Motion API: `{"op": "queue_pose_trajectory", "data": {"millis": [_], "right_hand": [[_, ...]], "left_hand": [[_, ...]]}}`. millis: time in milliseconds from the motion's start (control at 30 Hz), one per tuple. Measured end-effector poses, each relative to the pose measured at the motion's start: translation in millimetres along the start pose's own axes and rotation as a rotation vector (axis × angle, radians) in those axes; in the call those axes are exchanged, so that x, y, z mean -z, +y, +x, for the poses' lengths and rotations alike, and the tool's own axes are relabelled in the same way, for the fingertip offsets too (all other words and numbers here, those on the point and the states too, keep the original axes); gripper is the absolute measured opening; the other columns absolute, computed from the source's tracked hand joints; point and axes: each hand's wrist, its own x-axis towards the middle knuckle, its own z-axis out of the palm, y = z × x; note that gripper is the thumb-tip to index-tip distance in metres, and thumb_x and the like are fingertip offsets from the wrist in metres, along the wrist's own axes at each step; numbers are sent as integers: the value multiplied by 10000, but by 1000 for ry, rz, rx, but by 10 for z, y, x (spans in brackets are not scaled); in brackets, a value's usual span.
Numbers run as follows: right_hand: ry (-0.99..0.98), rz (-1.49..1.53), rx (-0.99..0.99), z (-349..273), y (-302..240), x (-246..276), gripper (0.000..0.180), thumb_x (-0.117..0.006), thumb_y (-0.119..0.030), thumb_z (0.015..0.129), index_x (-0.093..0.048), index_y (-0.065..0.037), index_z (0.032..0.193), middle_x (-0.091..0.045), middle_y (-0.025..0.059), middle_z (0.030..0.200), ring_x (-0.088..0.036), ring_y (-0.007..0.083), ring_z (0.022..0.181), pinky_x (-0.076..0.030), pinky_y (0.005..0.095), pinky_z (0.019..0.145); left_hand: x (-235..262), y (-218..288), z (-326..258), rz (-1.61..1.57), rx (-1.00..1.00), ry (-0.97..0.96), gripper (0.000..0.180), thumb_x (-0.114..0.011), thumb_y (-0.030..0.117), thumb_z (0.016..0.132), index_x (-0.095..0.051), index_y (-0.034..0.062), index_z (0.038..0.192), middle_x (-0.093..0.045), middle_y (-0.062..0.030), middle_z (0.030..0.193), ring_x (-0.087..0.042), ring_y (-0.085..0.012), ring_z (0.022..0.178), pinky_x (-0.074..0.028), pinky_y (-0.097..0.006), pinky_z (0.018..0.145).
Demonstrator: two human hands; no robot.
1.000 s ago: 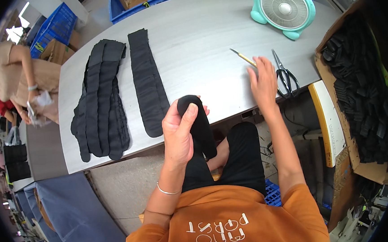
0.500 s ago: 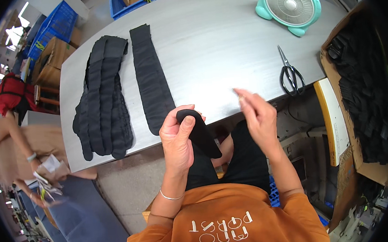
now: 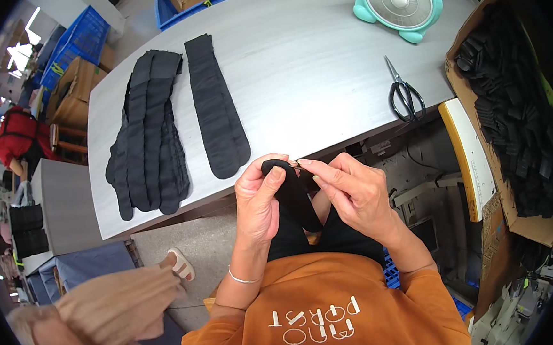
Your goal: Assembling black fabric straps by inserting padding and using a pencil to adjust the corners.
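Observation:
A narrow black fabric strip (image 3: 299, 204) with a rounded end hangs below the table's front edge, gripped near that end between the thumb and fingers of my left hand (image 3: 256, 203). Beside the rounded end, my right hand (image 3: 360, 191) is closed in a pinch. Something thin seems to be at its fingertips, too small to name. On the table (image 3: 300, 55) lies a single flat black strip (image 3: 214, 106), rounded at its near end. Left of it, several similar black strips overlap in a stack (image 3: 149, 133).
Black-handled scissors (image 3: 406, 99) lie near the table's right edge, with a turquoise fan (image 3: 399, 0) behind them. A cardboard box (image 3: 459, 73) of black pieces stands at the right. A person in beige (image 3: 116, 305) is close at my lower left. A blue crate (image 3: 78, 45) sits far left.
My right hand has come leftward to the strip's rounded end, meeting the left hand's fingertips. The person in beige has moved nearer, toward the lower left. The view has shifted slightly.

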Motion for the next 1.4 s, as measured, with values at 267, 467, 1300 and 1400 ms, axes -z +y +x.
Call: {"op": "queue_pose_trajectory", "data": {"millis": [267,467,1300,1400], "right_hand": [[-109,-116,109,44,-8,134,313,-720,-42,801,-714,-119,1105,-510,20,660,-539,190,486,-433,314,453],[14,-166,-10,-141,41,-99,275,-718,-28,821,-712,-101,1086,-548,45,687,-537,204,490,-435,314,462],[23,1027,-680,-270,139,-64,132,-678,-76,936,-624,-4,1033,-607,-20,826,-547,22,713,-441,163,628],[88,965,-629,-300,73,-137,185,-700,-56,916,-617,-3,1073,-632,4,916,-571,43,825,-467,185,742]], "left_hand": [[5,-7,-92,102,-29,17,151,-688,21,911,-691,-21,1056,-709,-88,993,-656,-141,922,-518,-279,881],[-33,-128,-164,217,-60,77,195,-690,14,915,-690,-25,1105,-712,-71,1025,-638,-103,917,-515,-249,864],[-166,-201,-249,-72,198,-189,496,-767,9,828,-536,-13,1267,-569,-72,1211,-564,-137,1076,-493,-286,941],[-164,-226,-179,-69,180,-178,550,-781,9,810,-527,-10,1298,-553,-79,1248,-561,-141,1064,-502,-288,929]]}}
